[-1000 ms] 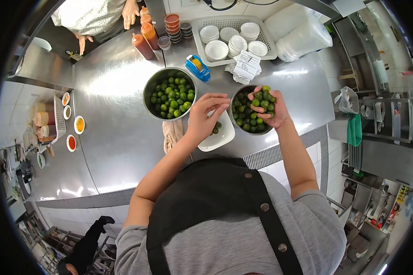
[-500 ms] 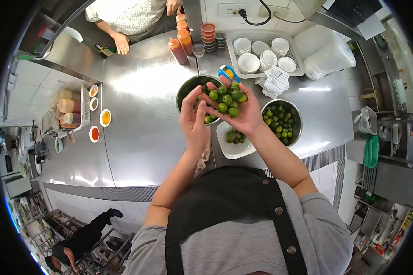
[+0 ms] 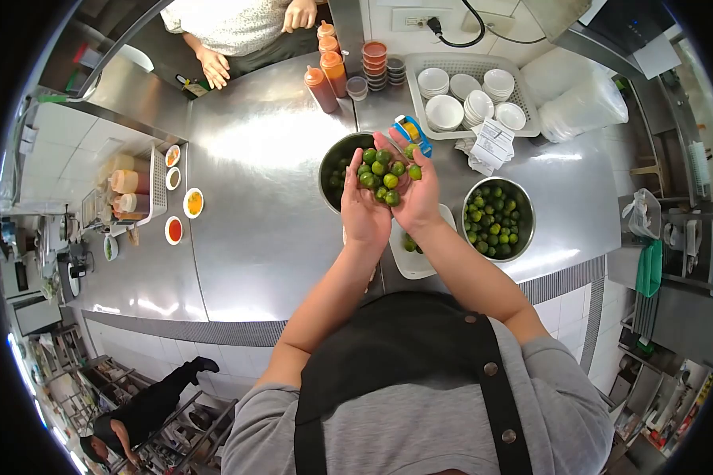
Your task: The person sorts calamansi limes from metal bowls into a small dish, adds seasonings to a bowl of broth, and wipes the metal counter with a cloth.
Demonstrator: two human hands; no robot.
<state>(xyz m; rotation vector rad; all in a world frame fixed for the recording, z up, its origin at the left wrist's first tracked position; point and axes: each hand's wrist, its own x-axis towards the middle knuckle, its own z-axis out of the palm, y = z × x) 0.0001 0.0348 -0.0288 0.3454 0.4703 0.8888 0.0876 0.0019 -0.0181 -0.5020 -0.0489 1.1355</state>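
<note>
My left hand (image 3: 363, 214) and my right hand (image 3: 421, 198) are cupped side by side, palms up, holding a heap of small green limes (image 3: 380, 169) between them. Behind and below my hands sits a metal bowl (image 3: 325, 186) with more limes, partly covered by my left hand. A white square dish (image 3: 414, 267) lies under my right wrist, and a few limes show in it. On the right stands a second metal bowl (image 3: 531, 233), filled with limes. A blue tape dispenser (image 3: 421, 142) is just beyond my right fingertips.
At the back are sauce bottles (image 3: 320, 87), lidded sauce cups (image 3: 375, 59) and a grey basket (image 3: 531, 111) of white bowls, with paper slips (image 3: 493, 144) in front. Small sauce dishes (image 3: 193, 203) line the left. Another person's hand (image 3: 212, 67) rests near the far edge.
My left hand has turned palm up and moved against my right hand. The limes now lie across both palms rather than in the right alone.
</note>
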